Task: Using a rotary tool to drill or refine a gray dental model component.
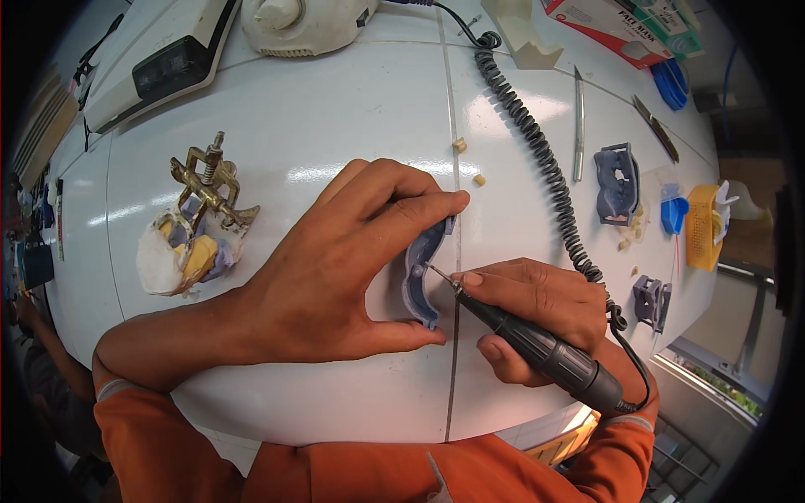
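My left hand (pixel 327 251) grips a curved blue-grey dental arch piece (pixel 413 285) between thumb and fingers, with one end under the forefinger and the other by the thumb. In my right hand (pixel 537 302) is a black rotary handpiece (pixel 549 352), held like a pen. Its thin metal bur (pixel 441 275) points left at the inner edge of the arch; whether the tip touches cannot be made out. A coiled black cord (pixel 537 138) runs from the far side past my right hand. Two small yellowish tooth-like pieces (pixel 479 180) lie just beyond the arch.
To the left stands a brass articulator (pixel 210 180) with a white plaster cast (pixel 159 260). A cream motor unit (pixel 306 25) sits at the back. Rightward are a scalpel (pixel 579 126), a knife (pixel 656 130), another blue-grey arch piece (pixel 618 184), a blue scoop (pixel 673 215) and a yellow basket (pixel 703 226).
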### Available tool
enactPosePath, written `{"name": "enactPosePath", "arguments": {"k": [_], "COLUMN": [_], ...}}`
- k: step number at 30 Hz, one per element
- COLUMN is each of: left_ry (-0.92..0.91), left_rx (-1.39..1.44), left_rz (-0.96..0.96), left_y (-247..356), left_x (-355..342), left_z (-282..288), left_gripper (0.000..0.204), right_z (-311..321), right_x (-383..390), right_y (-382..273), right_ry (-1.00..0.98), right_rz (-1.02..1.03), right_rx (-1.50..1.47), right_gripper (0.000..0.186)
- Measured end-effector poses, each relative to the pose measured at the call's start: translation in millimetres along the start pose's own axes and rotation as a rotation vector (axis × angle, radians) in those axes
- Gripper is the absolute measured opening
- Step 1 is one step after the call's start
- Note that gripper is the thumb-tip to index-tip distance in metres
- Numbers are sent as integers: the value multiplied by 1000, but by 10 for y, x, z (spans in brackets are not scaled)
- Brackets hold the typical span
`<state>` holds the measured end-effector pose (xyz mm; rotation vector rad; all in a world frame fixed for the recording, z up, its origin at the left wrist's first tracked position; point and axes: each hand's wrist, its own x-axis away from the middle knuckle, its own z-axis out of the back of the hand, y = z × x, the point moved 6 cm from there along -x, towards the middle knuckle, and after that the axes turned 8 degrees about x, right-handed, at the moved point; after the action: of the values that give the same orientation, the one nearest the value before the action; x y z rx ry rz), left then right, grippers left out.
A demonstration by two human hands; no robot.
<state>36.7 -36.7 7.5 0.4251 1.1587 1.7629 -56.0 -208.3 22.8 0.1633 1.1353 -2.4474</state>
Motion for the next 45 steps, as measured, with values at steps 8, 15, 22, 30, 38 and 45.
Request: {"name": "enactPosePath", "arguments": {"k": [8, 15, 22, 30, 38, 45], "left_ry": [-1, 0, 1, 47, 101, 68], "left_rx": [-1, -4, -1, 129, 117, -227], "left_rz": [-8, -9, -19, -75, -175, -265], "left_y": [1, -6, 11, -8, 51, 138], "left_x": [4, 13, -5, 1, 60, 90], "left_z": [-6, -6, 8, -1, -31, -73], "left_gripper": [95, 95, 94, 94, 97, 95], "right_z": [0, 4, 14, 127, 114, 111], "right_x": [6, 3, 31, 126, 172, 185], "right_y": [-12, -10, -1, 201, 412, 406], "right_ry": [66, 51, 48, 170, 353, 327], "right_rz": [-12, 6, 20, -217, -382, -348], "right_rx": [-10, 11, 11, -296, -739, -763], "right_gripper": [39, 44, 43, 49, 50, 49]}}
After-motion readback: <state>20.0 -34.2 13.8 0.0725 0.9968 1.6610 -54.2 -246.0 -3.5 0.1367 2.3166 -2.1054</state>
